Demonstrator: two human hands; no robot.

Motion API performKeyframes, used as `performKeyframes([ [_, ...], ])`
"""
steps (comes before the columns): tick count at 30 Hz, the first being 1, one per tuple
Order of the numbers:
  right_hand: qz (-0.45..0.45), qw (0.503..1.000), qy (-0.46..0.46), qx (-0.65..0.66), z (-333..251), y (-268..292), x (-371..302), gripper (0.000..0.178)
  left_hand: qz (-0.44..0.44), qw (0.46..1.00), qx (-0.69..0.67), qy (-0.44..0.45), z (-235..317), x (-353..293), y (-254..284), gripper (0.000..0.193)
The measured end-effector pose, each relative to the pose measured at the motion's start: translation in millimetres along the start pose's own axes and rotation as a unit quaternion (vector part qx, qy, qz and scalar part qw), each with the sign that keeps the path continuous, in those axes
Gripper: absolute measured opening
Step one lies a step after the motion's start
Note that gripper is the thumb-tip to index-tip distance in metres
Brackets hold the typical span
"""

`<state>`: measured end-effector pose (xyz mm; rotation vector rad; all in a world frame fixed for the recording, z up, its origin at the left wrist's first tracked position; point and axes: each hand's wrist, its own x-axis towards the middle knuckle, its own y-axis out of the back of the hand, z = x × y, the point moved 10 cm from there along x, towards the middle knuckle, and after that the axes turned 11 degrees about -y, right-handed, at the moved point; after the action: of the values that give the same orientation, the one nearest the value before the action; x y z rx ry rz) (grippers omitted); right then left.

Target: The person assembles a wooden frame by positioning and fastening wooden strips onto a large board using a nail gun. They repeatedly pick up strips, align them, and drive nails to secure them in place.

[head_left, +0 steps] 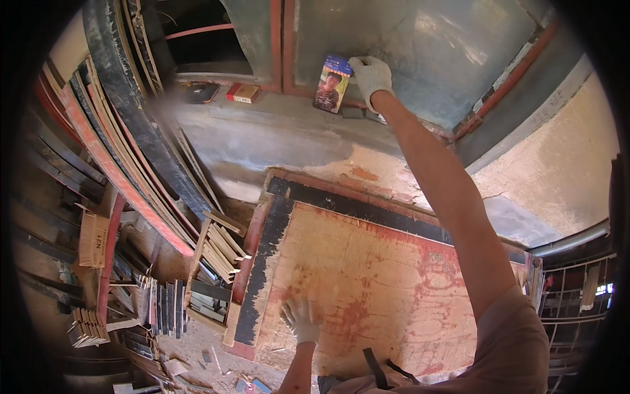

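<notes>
My right hand (373, 79), in a pale knitted glove, reaches up to the window ledge with its fingers closed at the right edge of a flat picture card (332, 83). The card stands nearly upright against the window, blue at the top with a person pictured on it. Whether it is a thin card or a slim box I cannot tell. Lower down, my left hand (302, 322), also gloved, lies with fingers spread on a worn wooden board (367, 276) with red stains and black strips along its edges.
A red box (243, 92) and a dark flat item (200, 92) lie on the ledge (262, 115). Long curved boards (125, 151) lean at the left. Bundled wood strips (220, 253) stand beside the board, near a cardboard box (94, 238). A wire rack (577, 295) stands at the right.
</notes>
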<state>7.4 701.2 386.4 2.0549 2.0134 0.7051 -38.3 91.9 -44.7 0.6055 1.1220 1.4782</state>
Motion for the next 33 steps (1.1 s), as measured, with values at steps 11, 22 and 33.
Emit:
performKeyframes([
  [11, -0.22, 0.954, -0.101, 0.177, 96.0, 15.5, -338.2, 0.026, -0.004, 1.0, 0.027, 0.012, -16.7, -12.7, -9.6, 0.103],
  [22, -0.336, 0.857, -0.389, -0.038, 403.9, 178.9, -780.1, 0.022, 0.243, 0.926, -0.287, 0.02, -104.3, -114.6, 45.8, 0.026],
  [33, -0.204, 0.729, -0.652, -0.053, 486.0, 271.0, -897.9, 0.01, -0.274, 0.863, 0.048, 0.422, -243.8, -620.2, -114.2, 0.038],
])
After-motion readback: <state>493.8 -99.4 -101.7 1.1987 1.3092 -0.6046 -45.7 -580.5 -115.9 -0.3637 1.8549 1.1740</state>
